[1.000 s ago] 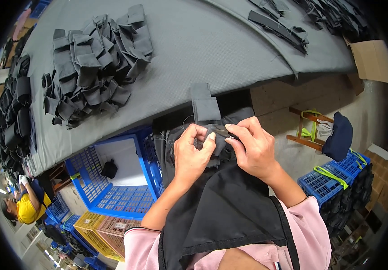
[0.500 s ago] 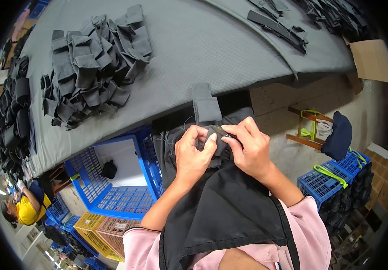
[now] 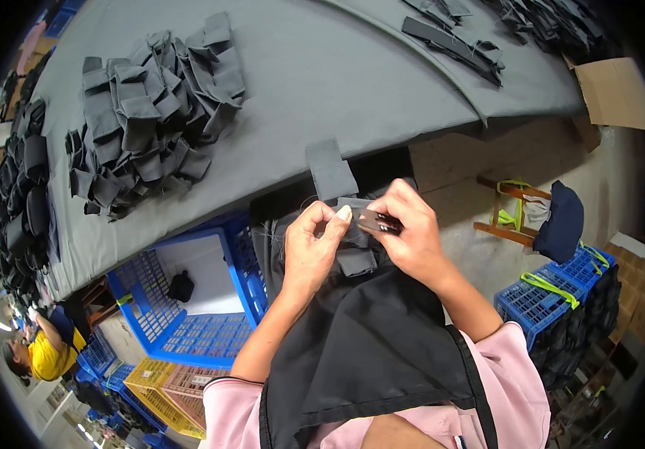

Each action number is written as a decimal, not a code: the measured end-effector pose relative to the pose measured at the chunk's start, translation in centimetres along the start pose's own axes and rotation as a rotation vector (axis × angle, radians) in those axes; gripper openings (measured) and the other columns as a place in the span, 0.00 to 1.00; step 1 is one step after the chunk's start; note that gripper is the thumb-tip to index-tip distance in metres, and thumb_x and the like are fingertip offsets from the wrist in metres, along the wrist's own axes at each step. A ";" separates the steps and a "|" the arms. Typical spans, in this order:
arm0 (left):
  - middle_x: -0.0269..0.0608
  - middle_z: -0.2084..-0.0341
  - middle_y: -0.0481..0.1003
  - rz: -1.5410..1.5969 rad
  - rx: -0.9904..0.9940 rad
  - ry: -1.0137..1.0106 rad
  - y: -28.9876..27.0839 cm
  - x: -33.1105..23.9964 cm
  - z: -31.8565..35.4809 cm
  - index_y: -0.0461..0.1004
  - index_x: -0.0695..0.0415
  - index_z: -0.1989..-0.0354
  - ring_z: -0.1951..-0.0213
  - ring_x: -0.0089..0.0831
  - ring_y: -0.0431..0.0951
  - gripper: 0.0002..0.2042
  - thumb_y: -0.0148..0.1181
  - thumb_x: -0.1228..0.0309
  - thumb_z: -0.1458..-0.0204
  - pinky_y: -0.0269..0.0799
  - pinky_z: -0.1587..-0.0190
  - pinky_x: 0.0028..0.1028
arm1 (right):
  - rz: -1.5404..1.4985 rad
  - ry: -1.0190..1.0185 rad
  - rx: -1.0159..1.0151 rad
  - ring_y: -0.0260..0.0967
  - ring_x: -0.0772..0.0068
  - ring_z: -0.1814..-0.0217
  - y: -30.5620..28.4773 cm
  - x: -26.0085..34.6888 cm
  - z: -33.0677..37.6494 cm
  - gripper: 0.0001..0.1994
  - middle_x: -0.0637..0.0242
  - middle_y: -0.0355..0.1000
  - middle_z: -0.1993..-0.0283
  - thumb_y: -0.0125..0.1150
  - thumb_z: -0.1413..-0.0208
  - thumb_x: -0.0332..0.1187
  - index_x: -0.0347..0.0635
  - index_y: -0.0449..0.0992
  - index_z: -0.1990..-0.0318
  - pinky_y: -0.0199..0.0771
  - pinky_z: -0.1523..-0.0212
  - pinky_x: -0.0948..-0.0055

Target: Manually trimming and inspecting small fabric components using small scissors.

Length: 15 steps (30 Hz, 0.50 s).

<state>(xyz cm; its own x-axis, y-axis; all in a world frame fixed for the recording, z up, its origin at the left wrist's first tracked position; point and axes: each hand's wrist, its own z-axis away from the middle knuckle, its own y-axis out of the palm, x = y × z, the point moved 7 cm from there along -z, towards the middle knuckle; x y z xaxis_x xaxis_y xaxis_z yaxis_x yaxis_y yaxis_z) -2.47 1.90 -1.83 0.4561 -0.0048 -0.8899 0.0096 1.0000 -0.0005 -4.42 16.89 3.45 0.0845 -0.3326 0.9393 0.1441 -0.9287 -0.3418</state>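
Note:
Over my lap, my left hand (image 3: 309,245) pinches a dark grey folded fabric strip (image 3: 331,172) between thumb and forefinger. The strip's far end rests on the table edge, while its near end hangs over the dark cloth on my lap. My right hand (image 3: 417,238) is closed around small dark thread snips (image 3: 379,222), with the blades pointing left at the fabric beside my left thumb. Most of the snips' handle is hidden by my fingers. Loose threads show left of my left hand.
The grey-covered table (image 3: 285,97) bears a heap of folded grey strips (image 3: 150,112) at left and more strips (image 3: 453,49) at far right. A blue crate (image 3: 202,340) stands below the edge. To the right are a wooden stool (image 3: 503,233) and blue baskets (image 3: 536,303). A person in yellow (image 3: 49,352) is far left.
My right hand has turned, so the snips now show more and point left at the fabric. The strip's near end has come into view below my fingers.

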 end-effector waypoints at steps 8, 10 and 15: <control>0.23 0.85 0.59 0.081 -0.016 -0.028 -0.3 0.1 -1.0 0.63 0.59 0.84 0.78 0.12 0.54 0.18 0.59 0.67 0.46 0.50 0.76 0.19 | -0.260 0.169 0.007 0.57 0.84 0.76 -0.3 -1.8 1.6 0.09 0.73 0.62 0.74 0.61 0.55 0.20 0.40 0.70 0.66 0.58 0.76 0.82; 0.26 0.81 0.61 0.087 0.047 0.028 -0.1 -0.1 -1.2 0.63 0.60 0.84 0.76 0.13 0.55 0.18 0.57 0.65 0.45 0.51 0.74 0.20 | -0.038 0.026 -0.017 0.56 0.79 0.78 0.6 -0.3 0.5 0.09 0.69 0.62 0.75 0.60 0.58 0.17 0.38 0.71 0.68 0.60 0.75 0.79; 0.32 0.72 0.65 0.260 0.266 0.083 1.0 0.5 -0.7 0.67 0.62 0.79 0.69 0.18 0.61 0.19 0.56 0.59 0.44 0.58 0.66 0.21 | -0.281 0.271 -0.056 0.53 0.89 0.80 1.5 -3.7 -1.4 0.10 0.77 0.62 0.81 0.62 0.48 0.30 0.38 0.69 0.76 0.52 0.79 0.83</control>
<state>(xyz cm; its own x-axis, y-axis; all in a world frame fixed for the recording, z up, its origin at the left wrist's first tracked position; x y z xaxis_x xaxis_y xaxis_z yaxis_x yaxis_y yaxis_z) -2.86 2.86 -2.54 0.3999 0.2609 -0.8786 0.1385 0.9304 0.3393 -5.88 16.50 -0.49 -0.2147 -0.0881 0.9727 0.0697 -0.9948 -0.0747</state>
